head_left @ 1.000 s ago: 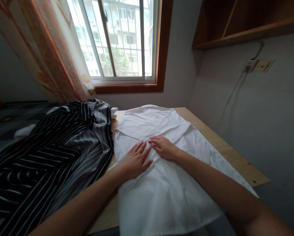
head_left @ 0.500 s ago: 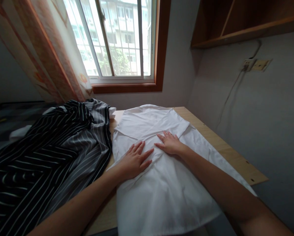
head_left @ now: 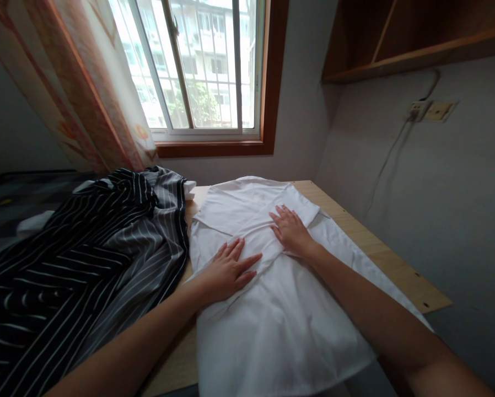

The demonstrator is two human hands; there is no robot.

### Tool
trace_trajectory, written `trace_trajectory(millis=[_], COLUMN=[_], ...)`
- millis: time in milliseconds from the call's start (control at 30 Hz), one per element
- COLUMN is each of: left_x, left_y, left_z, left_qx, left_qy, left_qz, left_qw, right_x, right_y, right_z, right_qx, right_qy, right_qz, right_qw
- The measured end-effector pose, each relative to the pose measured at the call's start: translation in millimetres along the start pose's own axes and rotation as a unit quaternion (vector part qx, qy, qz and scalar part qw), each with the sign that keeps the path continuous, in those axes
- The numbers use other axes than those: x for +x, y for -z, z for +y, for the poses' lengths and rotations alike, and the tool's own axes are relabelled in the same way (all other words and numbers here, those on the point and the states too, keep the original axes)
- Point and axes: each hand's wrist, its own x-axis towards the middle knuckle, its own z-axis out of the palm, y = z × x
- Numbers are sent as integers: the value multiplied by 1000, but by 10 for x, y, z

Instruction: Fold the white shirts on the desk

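Note:
A white garment, which looks like a shirt (head_left: 280,320), lies spread over a wooden board (head_left: 371,251), its lower edge hanging off the near side. My left hand (head_left: 229,270) rests flat on the cloth left of the middle, fingers spread. Farther up and to the right, my right hand (head_left: 289,229) lies palm down on the same fabric, fingers extended. Neither hand grips anything. Shallow wrinkles and a crosswise fold run through the cloth around both hands.
Left of the board lies a heap of black-and-grey striped clothing (head_left: 86,264). Behind stands a barred window (head_left: 202,71) with a patterned curtain (head_left: 77,82). A wooden shelf (head_left: 417,52) and a wall socket (head_left: 419,110) with a cord are on the right.
My right hand has slid a little away from me and to the right over the white cloth. My left hand stays almost where it was.

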Motion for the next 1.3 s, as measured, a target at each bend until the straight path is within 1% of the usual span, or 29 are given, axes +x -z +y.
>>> trace_trajectory(millis=[33,67,100,133,167,233,300,400,567,700,767,833,867,900,933,1000,1033,1067,1100,1133,1167,1200,1233,1300], left_x=[-1,-1,-2,-2,-3,-2,-2,-1,-3,-5,-4,-2,0,1,2,3,3,2,1,-1,-2,-4,-6,-9], left_y=[-2,-6,-10,-13,-15,-15,-10,2,6,-10,-19,-26,-29,-30,-30,-25,-20,-15,-9,-3,2,6,9,9], left_z=[-5,-10,-15,-18,-20,-18,-10,3,0,-11,-12,-11,-11,-10,-9,-5,-1,4,10,15,20,25,27,28], left_qx=[0,1,3,4,5,2,-4,-8,0,16,23,26,26,25,25,25,26,28,31,33,34,33,30,25], left_qy=[-6,-11,-15,-16,-17,-15,-10,0,3,5,6,7,8,10,11,8,5,3,3,5,7,9,9,7], left_qz=[4,8,12,14,15,16,16,15,7,7,5,3,2,1,0,-1,-3,-6,-9,-13,-15,-16,-15,-11], left_qw=[1000,1000,1000,1000,1000,1000,1000,1000,1000,1000,1000,1000,1000,1000,1000,1000,1000,1000,999,999,999,999,999,1000], right_x=[-3,-6,-9,-10,-7,8,38,104,200,200,186,179,180,182,184,179,171,160,149,142,143,155,180,267], right_y=[-17,-43,-75,-109,-142,-191,-207,-190,-182,-207,-201,-173,-153,-134,-118,-111,-124,-146,-176,-210,-242,-269,-289,-308], right_z=[-72,-140,-195,-232,-246,-207,-96,130,515,822,935,967,939,878,784,517,361,207,65,-52,-137,-186,-198,-131], right_qx=[41,82,115,141,156,164,152,122,68,25,-6,-34,-43,-44,-36,10,44,78,106,120,127,127,123,109], right_qy=[73,136,183,211,218,188,135,55,-58,-143,-188,-218,-218,-203,-168,-55,17,89,145,180,190,186,169,125], right_qz=[-5,-23,-47,-72,-93,-113,-117,-128,-138,-121,-104,-71,-46,-18,8,41,40,28,3,-30,-58,-83,-102,-124], right_qw=[996,987,975,965,959,962,972,983,986,982,977,973,974,978,985,998,998,993,984,976,972,971,973,978])
